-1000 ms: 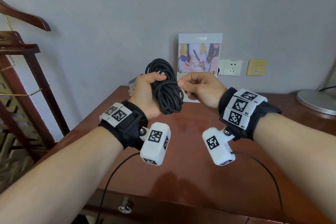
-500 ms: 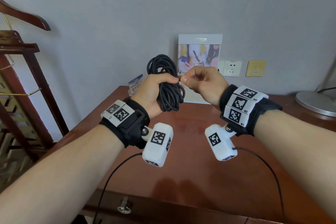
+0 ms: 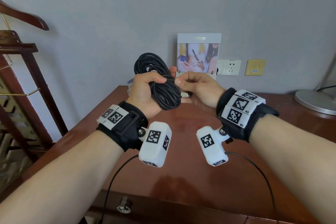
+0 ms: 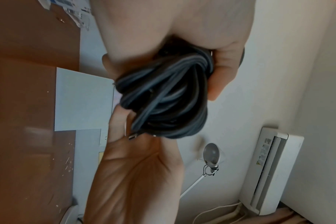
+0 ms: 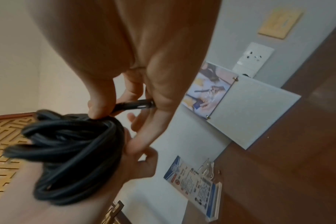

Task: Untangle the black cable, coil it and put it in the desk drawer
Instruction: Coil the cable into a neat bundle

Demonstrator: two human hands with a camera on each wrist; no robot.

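Note:
The black cable (image 3: 163, 89) is wound into a thick coil and held up above the brown desk (image 3: 181, 160). My left hand (image 3: 147, 89) grips the coil (image 4: 163, 97) around its middle, thumb across the front. My right hand (image 3: 192, 85) pinches the cable's end, with its black plug (image 5: 133, 104) between thumb and fingers, right beside the coil (image 5: 71, 150). The desk drawer front (image 3: 163, 211) with a metal pull (image 3: 124, 207) is shut at the bottom of the head view.
A framed picture card (image 3: 199, 54) leans on the wall behind the hands, with a wall socket (image 3: 230, 67) and a yellow plate (image 3: 255, 67). A small leaflet stand (image 5: 197, 184) sits at the desk's back. A lamp base (image 3: 316, 102) is at right, a wooden rack (image 3: 20, 78) at left.
Both hands have risen slightly with the coil. The right hand has moved the cable end up to the top of the coil beside my left thumb.

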